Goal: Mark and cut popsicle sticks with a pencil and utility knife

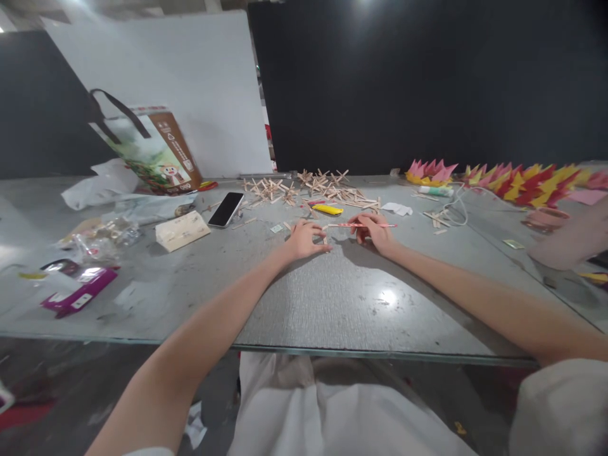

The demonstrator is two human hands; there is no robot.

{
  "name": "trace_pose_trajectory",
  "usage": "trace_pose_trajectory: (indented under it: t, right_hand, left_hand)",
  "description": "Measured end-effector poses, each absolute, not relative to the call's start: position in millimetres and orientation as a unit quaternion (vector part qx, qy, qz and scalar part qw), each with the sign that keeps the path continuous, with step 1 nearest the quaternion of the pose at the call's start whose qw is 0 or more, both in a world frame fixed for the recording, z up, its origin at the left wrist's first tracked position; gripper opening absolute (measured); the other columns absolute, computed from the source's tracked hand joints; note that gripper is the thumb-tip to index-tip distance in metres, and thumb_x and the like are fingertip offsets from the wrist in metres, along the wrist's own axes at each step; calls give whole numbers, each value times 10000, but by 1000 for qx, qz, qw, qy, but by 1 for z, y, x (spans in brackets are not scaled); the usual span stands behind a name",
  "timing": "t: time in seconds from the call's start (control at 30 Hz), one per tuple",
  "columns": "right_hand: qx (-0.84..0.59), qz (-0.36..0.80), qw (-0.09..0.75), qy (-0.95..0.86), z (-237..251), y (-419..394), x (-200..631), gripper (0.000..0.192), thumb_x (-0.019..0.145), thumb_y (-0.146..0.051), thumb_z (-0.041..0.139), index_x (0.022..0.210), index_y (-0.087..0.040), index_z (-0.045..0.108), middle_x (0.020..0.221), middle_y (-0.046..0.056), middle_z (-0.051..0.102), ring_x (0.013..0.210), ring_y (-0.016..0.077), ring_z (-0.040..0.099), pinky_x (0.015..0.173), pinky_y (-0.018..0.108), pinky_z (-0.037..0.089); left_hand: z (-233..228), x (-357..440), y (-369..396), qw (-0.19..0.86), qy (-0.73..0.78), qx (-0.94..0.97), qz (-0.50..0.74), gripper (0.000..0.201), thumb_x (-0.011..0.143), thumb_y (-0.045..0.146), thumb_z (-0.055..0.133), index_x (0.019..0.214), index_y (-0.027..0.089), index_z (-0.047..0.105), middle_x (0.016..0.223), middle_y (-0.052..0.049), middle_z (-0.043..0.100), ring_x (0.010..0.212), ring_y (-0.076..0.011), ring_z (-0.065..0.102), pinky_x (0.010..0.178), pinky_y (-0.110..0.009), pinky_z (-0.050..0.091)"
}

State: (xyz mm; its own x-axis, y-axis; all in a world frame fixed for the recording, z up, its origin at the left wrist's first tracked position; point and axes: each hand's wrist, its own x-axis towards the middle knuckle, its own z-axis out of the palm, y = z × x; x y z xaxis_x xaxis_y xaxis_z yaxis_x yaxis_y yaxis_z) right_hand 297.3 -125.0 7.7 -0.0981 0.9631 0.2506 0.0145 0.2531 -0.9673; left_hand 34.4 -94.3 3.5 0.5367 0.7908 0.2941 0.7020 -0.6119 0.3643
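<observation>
My right hand [375, 234] is closed around a thin red-and-white stick [346, 225], shaped like a pencil or fine brush. It lies nearly level, its left end touching or close to a small wooden craft stick [325, 240]. That craft stick sits between the thumb and fingers of my left hand [304, 239], just above the grey table [304, 304]. Just beyond both hands lies a yellow utility knife [327, 209]. Behind it is a heap of wooden sticks [327, 185], several of them joined in crossed, star-like shapes.
A phone [227, 209], a beige block-like piece [183, 232], a purple packet [80, 291] and a printed carrier bag [156, 152] are on the left. To the right are a glue tube [436, 190], a white cable [458, 209], folded paper flowers [527, 182] and another person's blurred arm [570, 244].
</observation>
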Motion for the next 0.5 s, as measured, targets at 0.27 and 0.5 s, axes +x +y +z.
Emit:
trace_pose_trajectory:
  t: [0.27,0.5]
  right_hand:
    - [-375,550,492,-561,11,-123,301,367,883,-487,707,966,-146,816,801,91,780,478,128,552,394,262,360]
    - [-383,544,436,-606,5,-124,297,452,878,-608,771,837,-158,789,777,83,788,472,111,589,375,221,357]
  left_hand:
    - [13,26,-102,152,430,878,148,651,828,641,836,1401,347,744,1620,-86,562,1554,-438,374,1256,-604,301]
    - [10,27,-101,137,428,882,141,757,836,692,796,1505,369,652,1671,-79,512,1577,-426,351,1272,-610,263]
